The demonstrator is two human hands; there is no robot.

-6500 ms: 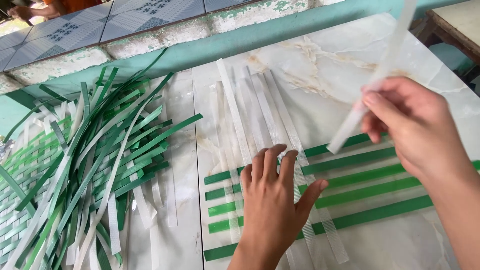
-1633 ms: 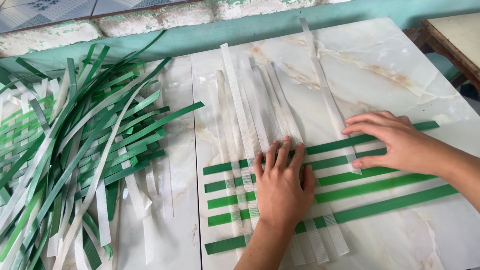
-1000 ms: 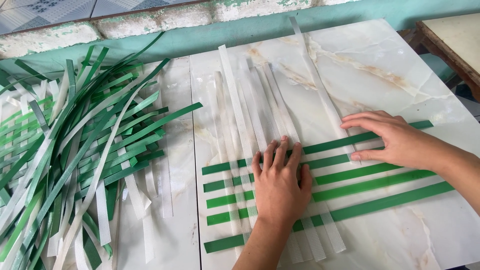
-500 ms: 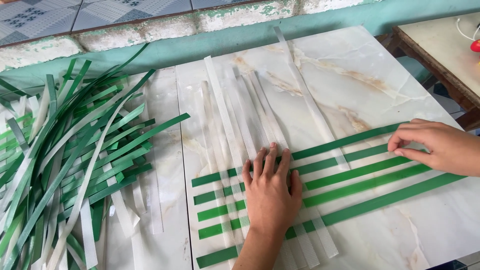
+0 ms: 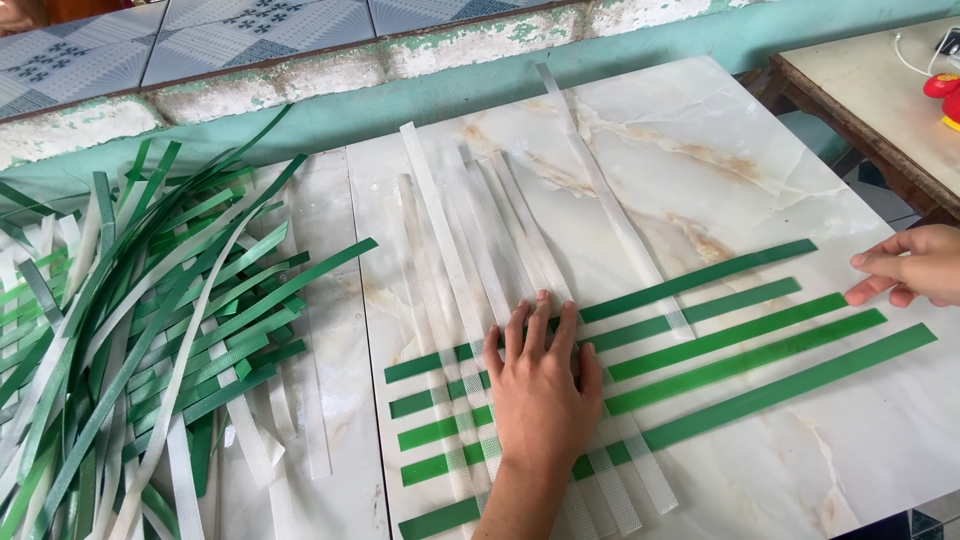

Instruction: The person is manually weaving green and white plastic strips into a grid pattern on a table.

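Marble slab (image 5: pixel 700 180) carries woven strips (image 5: pixel 650 350) and a loose strip pile (image 5: pixel 150 330).

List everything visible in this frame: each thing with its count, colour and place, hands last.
green strips: five, green, lying crosswise on the slab, woven with the white ones
white strips: several, white, lying lengthwise on the slab
strip pile: many, green and white, loose heap at left
slab: one, pale marble
wall ledge: one, worn green and white, along the top
side table: one, beige, top right
red object: one, on the side table
left hand: flat on the weave
right hand: fingers by the strip ends, right edge
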